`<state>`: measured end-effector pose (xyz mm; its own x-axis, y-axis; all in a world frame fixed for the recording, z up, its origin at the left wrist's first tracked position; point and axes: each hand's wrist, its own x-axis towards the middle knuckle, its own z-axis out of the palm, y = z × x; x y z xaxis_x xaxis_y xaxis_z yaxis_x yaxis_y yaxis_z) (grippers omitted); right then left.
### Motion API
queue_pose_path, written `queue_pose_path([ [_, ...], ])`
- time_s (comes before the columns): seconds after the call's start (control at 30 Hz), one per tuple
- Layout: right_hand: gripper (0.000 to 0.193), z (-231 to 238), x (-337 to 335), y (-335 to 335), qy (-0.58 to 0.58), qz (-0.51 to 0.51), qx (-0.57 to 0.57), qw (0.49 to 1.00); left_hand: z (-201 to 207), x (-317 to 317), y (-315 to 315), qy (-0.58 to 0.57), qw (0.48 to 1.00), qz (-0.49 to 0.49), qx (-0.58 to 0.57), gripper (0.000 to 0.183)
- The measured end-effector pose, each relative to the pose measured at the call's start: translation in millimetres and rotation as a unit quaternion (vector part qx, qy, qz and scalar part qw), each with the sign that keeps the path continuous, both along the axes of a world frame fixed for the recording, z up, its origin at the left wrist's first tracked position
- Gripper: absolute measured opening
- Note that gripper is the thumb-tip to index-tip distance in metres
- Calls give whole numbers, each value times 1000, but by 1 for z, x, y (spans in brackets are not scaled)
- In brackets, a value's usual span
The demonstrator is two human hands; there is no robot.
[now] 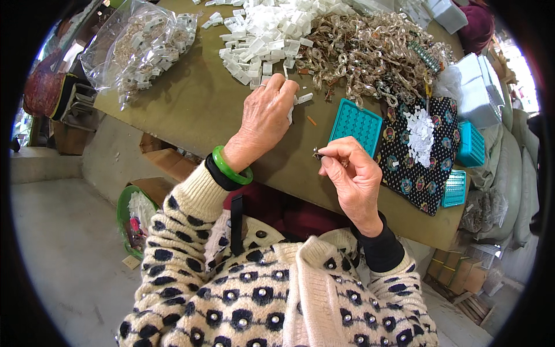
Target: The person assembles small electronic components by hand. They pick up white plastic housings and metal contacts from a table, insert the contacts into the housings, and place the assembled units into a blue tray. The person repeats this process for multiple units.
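My left hand (267, 113), a green bangle round its wrist, is curled at the near edge of a heap of small white plastic pieces (263, 40). A narrow white piece (285, 73) shows at its fingertips, and some white shows under its palm. Beside these fingers lies a loose white piece (304, 98). To the right, my right hand (354, 179) pinches a tiny dark, metallic-looking part (317, 154) between thumb and forefinger; its exact kind is too small to tell. Just beyond that hand lies a teal tray with rows of small hollows (355, 127).
Tangled bundles of clear, brownish cords (376, 55) fill the far right. White chips (421, 136) lie on dark patterned cloth (393, 168), near teal baskets (471, 144). A clear bag of parts (147, 49) sits far left. A green bin (124, 211) stands on the floor.
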<state>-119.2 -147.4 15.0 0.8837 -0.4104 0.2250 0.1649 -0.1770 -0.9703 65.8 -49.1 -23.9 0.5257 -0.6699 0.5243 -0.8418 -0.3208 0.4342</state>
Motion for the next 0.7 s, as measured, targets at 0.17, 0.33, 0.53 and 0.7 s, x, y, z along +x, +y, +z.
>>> queue_pose_path([
  [0.17, 8, 2, 7, -1, 15, -11, 137, 990, 9, 2, -1, 60, 997, -23, 34, 29],
  [0.33, 8, 4, 15, -6, -10, -35, 231, 972, 33, -16, 6, 408, 908, -89, -25, 19],
  [0.53, 10, 9, 11, -2, 11, -66, 199, 978, 42, -62, 17, 615, 746, -179, -179, 25],
  [0.7, 9, 13, 9, -1, 17, -57, 139, 988, 36, -64, 35, 706, 636, -223, -217, 32],
])
